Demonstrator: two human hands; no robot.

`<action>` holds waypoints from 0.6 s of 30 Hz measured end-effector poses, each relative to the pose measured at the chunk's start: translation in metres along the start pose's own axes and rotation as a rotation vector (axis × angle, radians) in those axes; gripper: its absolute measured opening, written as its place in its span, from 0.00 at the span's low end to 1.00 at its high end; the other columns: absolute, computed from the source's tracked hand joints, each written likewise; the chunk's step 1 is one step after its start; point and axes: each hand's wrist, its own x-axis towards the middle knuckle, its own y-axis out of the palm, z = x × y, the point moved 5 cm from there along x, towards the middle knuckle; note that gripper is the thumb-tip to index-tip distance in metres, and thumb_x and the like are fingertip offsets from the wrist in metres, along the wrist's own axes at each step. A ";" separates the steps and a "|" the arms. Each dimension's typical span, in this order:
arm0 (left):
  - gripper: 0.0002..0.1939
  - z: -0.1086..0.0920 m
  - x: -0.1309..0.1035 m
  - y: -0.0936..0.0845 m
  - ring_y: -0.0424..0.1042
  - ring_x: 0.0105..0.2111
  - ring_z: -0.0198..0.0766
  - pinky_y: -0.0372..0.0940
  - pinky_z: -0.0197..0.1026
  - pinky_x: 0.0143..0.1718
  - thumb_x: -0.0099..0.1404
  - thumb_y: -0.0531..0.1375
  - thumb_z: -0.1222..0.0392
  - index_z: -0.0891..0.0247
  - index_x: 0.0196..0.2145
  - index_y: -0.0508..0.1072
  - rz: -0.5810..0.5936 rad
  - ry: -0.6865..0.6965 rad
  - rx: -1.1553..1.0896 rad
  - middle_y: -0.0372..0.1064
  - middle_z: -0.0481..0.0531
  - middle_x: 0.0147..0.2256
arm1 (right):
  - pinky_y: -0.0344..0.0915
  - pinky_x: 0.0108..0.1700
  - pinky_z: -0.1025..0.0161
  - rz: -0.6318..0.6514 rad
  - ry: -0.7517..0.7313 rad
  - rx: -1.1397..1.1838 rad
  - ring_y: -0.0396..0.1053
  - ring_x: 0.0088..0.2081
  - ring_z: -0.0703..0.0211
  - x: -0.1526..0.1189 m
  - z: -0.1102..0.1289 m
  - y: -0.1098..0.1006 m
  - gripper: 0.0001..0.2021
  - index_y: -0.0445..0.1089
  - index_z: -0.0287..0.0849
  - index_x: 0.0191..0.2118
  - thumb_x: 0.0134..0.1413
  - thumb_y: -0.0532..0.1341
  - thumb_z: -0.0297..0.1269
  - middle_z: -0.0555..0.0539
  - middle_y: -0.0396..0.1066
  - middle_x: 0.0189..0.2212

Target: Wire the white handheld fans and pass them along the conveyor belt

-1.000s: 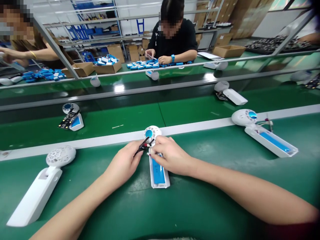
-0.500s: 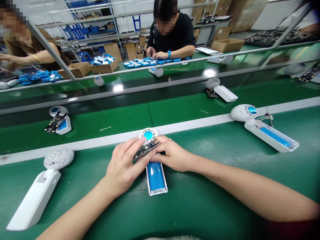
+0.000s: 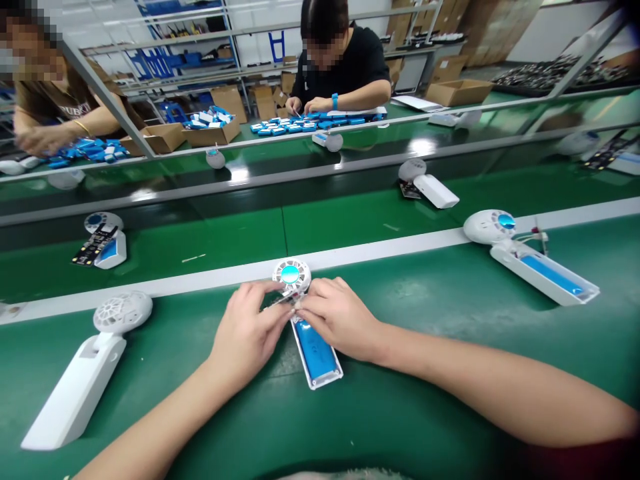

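A small white fan unit (image 3: 317,353) lies in front of me, its open handle showing a blue battery and its round head (image 3: 291,275) pointing away. At its neck my left hand (image 3: 249,325) pinches a dark circuit board (image 3: 278,303), seen nearly edge-on and mostly covered by the fingers. The fingertips of my right hand (image 3: 340,319) are pressed together at the same neck, beside the board. What they pinch is too small and covered to make out.
Another white fan (image 3: 83,387) lies at left, and an open one with a blue battery (image 3: 545,270) at right. Beyond a white strip (image 3: 390,247), a green belt (image 3: 240,230) carries more fan units. Two people work across it near blue battery piles (image 3: 285,125) and cardboard boxes (image 3: 213,133).
The board has tilted to nearly edge-on, and both hands have closed in at the neck. The fan's handle end has swung slightly right. Units on the nearer belt have shifted left.
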 end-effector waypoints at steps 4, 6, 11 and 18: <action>0.15 0.009 -0.005 0.008 0.64 0.39 0.33 0.62 0.37 0.41 0.64 0.49 0.64 0.57 0.47 0.64 0.012 -0.240 -0.356 0.60 0.52 0.42 | 0.53 0.31 0.67 -0.033 0.124 0.210 0.57 0.28 0.66 0.005 -0.003 0.003 0.11 0.64 0.37 0.24 0.55 0.52 0.32 0.50 0.58 0.26; 0.22 0.013 -0.006 0.009 0.65 0.37 0.32 0.62 0.37 0.40 0.64 0.49 0.65 0.55 0.56 0.53 0.005 -0.330 -0.411 0.61 0.50 0.39 | 0.54 0.30 0.68 -0.040 0.224 0.409 0.57 0.28 0.67 0.010 -0.011 0.003 0.10 0.63 0.37 0.22 0.53 0.54 0.32 0.51 0.56 0.25; 0.18 0.008 -0.003 0.011 0.62 0.30 0.32 0.62 0.34 0.32 0.63 0.48 0.66 0.61 0.52 0.60 0.052 -0.280 -0.305 0.57 0.49 0.30 | 0.57 0.33 0.67 -0.014 0.317 0.655 0.58 0.29 0.66 0.015 -0.019 -0.001 0.07 0.67 0.38 0.25 0.51 0.56 0.33 0.51 0.55 0.26; 0.20 0.001 -0.003 0.019 0.63 0.33 0.33 0.63 0.36 0.35 0.64 0.47 0.66 0.63 0.54 0.56 0.027 -0.175 -0.172 0.58 0.52 0.34 | 0.57 0.38 0.66 0.002 0.199 0.656 0.59 0.34 0.64 0.013 -0.005 -0.003 0.09 0.65 0.37 0.23 0.52 0.55 0.30 0.49 0.57 0.29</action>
